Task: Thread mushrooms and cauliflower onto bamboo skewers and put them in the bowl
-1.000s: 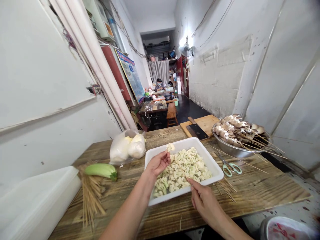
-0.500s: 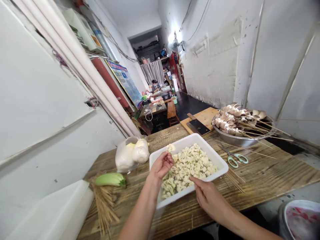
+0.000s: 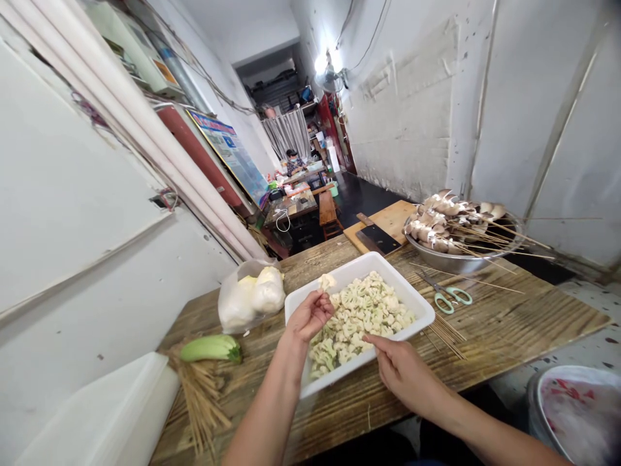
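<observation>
You have a lane of bare tabletop point(image 3: 264, 353) between the white tray point(image 3: 427, 313) and the green gourd point(image 3: 208, 348), closed off farther back by the plastic bag point(image 3: 235, 301), while on your right the loose skewers point(image 3: 447, 335), the scissors point(image 3: 439, 289) and the steel bowl point(image 3: 449, 261) with its jutting sticks point(image 3: 533, 241) crowd your way.

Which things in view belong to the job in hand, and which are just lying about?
Likely in the job:
cauliflower piece, pinched in the left hand
white tray of florets, right hand by its near edge
loose sticks beside the tray, probably

Apparently just lying about:
scissors
cleaver on the cutting board
long green vegetable
metal bowl of skewered mushrooms
</observation>
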The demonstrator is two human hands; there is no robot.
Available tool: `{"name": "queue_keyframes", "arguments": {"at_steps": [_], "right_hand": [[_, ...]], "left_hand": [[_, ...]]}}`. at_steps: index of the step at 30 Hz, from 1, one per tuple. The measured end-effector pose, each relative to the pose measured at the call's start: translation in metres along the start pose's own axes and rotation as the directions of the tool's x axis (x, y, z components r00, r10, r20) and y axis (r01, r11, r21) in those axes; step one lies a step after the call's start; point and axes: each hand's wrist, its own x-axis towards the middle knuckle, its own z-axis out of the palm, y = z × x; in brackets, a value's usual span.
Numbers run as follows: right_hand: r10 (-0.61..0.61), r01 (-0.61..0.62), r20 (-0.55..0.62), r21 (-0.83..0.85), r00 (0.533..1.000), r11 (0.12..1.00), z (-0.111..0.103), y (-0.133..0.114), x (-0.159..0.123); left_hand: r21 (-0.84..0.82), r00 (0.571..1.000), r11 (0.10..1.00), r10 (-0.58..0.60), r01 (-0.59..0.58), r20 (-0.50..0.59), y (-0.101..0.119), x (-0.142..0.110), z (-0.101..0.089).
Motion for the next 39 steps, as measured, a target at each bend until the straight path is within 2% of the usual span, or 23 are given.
{"name": "queue_keyframes", "arguments": {"at_steps": [5, 8, 12, 17, 30, 39], "right_hand": [[-0.016, 0.015, 0.026, 0.015, 1.0, 1.0, -0.006, -0.004, 0.009], [-0.031, 0.032, 0.022, -0.055, 0.999, 0.998, -0.007, -0.006, 0.02], [-0.084, 0.082, -0.002, -0.147, 0.996, 0.986, -0.003, -0.012, 0.036], [-0.052, 0.054, 0.016, -0.174, 0.998, 0.983, 0.007, -0.017, 0.051], [-0.014, 0.013, 0.014, 0.09, 1.0, 0.996, 0.022, -0.005, 0.074], [0.012, -0.021, 0.049, 0.177, 0.999, 0.984, 0.019, -0.001, 0.079]], "left_hand": [[0.025, 1.0, 1.0, -0.001, 0.001, 0.005, -0.002, -0.002, 0.002], [0.05, 0.999, 0.999, -0.019, 0.017, 0.041, -0.005, -0.004, 0.003], [-0.001, 0.997, 1.0, 0.004, -0.004, 0.078, -0.006, -0.005, 0.005], [-0.047, 0.997, 0.998, 0.038, -0.035, 0.07, -0.001, -0.004, 0.007], [-0.094, 0.998, 0.995, 0.045, -0.04, 0.048, 0.004, 0.004, 0.002], [-0.169, 0.995, 0.981, 0.092, -0.096, -0.032, 0.001, 0.004, 0.001]]}}
